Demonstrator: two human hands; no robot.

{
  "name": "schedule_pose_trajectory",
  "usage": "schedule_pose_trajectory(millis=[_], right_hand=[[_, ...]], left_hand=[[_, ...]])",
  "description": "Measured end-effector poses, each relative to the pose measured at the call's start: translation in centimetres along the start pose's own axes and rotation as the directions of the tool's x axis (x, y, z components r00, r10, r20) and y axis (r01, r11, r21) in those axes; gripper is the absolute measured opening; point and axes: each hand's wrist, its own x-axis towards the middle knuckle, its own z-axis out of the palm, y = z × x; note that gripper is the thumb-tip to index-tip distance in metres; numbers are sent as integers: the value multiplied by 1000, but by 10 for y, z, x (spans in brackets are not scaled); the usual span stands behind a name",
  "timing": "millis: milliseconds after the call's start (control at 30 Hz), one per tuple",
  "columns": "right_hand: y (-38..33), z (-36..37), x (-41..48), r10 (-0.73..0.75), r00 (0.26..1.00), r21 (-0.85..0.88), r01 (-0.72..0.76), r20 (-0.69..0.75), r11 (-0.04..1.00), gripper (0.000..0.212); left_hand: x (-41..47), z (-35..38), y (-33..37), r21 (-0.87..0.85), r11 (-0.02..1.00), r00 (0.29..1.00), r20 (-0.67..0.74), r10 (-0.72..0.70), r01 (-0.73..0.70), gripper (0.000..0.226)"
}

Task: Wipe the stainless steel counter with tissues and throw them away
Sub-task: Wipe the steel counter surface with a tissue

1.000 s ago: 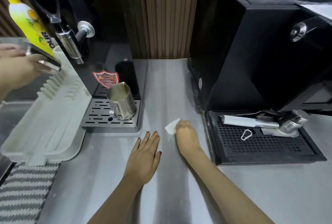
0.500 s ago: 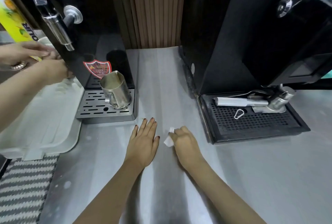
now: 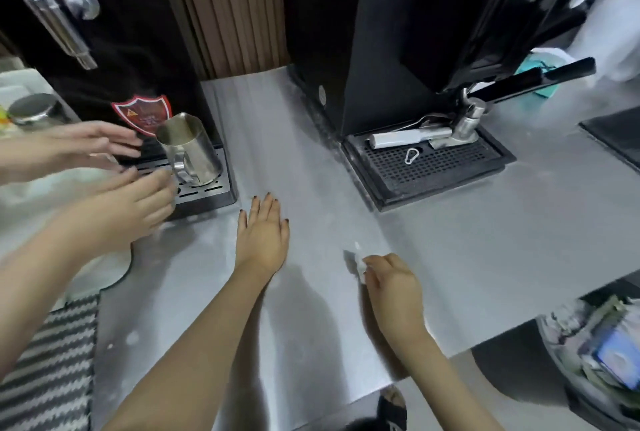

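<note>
The stainless steel counter [image 3: 467, 250] fills the middle of the head view. My left hand [image 3: 262, 236] lies flat on it, palm down, fingers together and pointing away, holding nothing. To its right my right hand [image 3: 393, 287] presses a small crumpled white tissue [image 3: 358, 266] against the counter near the front edge; only a scrap of the tissue shows past my fingers. A bin [image 3: 595, 351] filled with rubbish sits below the counter edge at lower right.
Another person's two hands [image 3: 114, 188] reach in from the left near a steel milk jug [image 3: 188, 153] on a drip tray [image 3: 207, 191]. A black coffee machine [image 3: 398, 32] with its drip tray [image 3: 426, 164] stands behind. A striped mat [image 3: 48, 361] lies at lower left.
My right hand has dragged the tissue rightward and toward the front edge, away from my left hand. The other person's hands have come closer to the milk jug. The view has tilted down.
</note>
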Motion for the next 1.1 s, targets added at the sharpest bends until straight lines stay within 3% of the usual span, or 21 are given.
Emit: schedule_pose_trajectory(millis=[233,367,467,533,600,667,700,767,833,933,1000,1100], right_hand=[[-3,0,-6,-164,986,-226,168,36,960,19],[-5,6,-14,-155,980,-295,185,122,937,34],[0,-3,-23,-170,973,-365,217,158,905,33],[14,-19,-14,-158,985,-401,174,73,899,29],[34,-42,4,-41,999,-352,33,-15,935,14],[46,-56,26,124,992,-261,-115,19,958,44],[50,-57,34,142,989,-264,-125,48,956,43],[46,-45,35,75,984,-243,-35,160,970,26],[30,-29,11,-129,954,-203,187,269,961,18],[25,-22,-22,-314,889,-215,395,332,893,35],[32,-27,-11,-258,910,-260,348,326,900,38],[34,-36,20,-129,975,-287,178,182,941,36]], left_hand=[[-13,5,12,-65,969,961,-163,224,-237,16],[-23,10,43,-209,954,970,-153,187,-216,22],[-24,10,66,-264,950,986,-38,163,-168,32],[-25,11,70,-214,962,985,14,174,-167,40],[-26,13,69,-113,980,984,50,171,-165,47],[-28,14,71,-31,987,985,71,160,-158,49],[-29,15,73,-11,988,985,75,156,-156,49],[-29,16,75,12,988,985,83,153,-154,50],[-28,16,74,29,988,984,93,149,-152,50],[-28,17,73,39,989,985,99,139,-144,50],[-27,18,73,38,989,986,95,139,-143,50],[-28,18,72,36,990,987,90,135,-138,49]])
